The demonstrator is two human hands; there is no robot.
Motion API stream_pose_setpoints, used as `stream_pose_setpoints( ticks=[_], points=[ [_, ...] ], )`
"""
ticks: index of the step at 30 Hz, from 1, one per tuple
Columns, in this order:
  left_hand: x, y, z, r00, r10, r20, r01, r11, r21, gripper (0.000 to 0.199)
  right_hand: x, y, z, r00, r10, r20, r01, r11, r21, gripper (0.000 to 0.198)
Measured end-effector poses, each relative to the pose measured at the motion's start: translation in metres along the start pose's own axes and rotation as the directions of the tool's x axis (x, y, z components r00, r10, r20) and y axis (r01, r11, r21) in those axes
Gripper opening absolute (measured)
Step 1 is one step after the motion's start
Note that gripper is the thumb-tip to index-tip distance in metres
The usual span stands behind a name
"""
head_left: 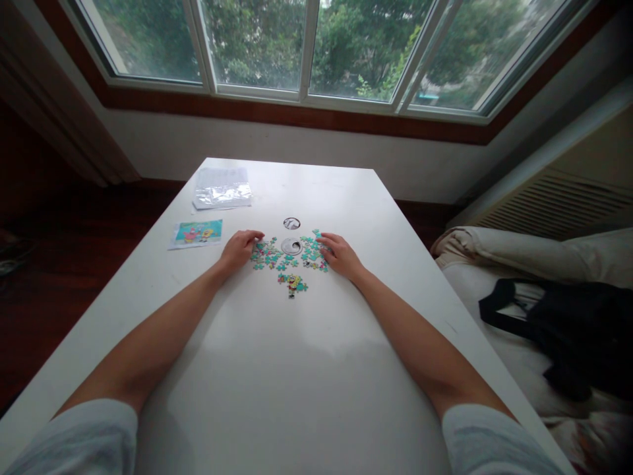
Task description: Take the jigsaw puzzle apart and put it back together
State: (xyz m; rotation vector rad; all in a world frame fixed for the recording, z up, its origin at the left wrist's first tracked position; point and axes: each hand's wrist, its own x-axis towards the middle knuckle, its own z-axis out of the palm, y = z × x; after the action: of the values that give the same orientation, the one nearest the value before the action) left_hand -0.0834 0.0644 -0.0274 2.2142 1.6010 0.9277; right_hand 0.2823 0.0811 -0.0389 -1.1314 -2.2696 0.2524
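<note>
Bare arms [158, 336] outstretched, left hand [239, 251] and right hand [342, 256] apart, fingers [330, 240] inward

Head view of a white tabletop [297, 376] before a window [257, 49]. Loose jigsaw pieces [287, 258], mostly turquoise, lie between the left hand [241, 247] and the right hand [341, 254], the fingertips of each at the margin of the spread. Nearer the viewer, a small cluster of pieces [293, 284] includes yellow. Left: a printed picture [200, 233]; beyond it, a clear plastic bag [223, 189].
</note>
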Motion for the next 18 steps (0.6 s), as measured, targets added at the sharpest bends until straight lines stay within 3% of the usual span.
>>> stream_pose_setpoints(
  ticks=[3,6,12,18],
  points=[
    [0.0,0.004,-0.001,0.999,0.005,0.051,-0.002,0.998,-0.059,0.038,0.001,-0.002,0.002,0.993,-0.074,0.092,0.079,0.996,-0.052,0.044],
    [0.001,0.004,-0.001,0.996,-0.024,0.08,0.035,0.99,-0.135,0.042,0.001,-0.003,0.003,0.985,-0.074,0.153,0.091,0.99,-0.107,0.048],
    [0.002,-0.009,0.006,0.991,-0.081,0.106,0.115,0.922,-0.37,0.041,0.002,-0.007,0.0,0.99,-0.065,0.124,0.078,0.991,-0.104,0.045],
    [0.002,-0.003,0.006,0.993,-0.038,0.112,0.067,0.963,-0.262,0.039,0.003,-0.01,0.0,0.994,-0.072,0.077,0.077,0.994,-0.072,0.043]
  ],
)
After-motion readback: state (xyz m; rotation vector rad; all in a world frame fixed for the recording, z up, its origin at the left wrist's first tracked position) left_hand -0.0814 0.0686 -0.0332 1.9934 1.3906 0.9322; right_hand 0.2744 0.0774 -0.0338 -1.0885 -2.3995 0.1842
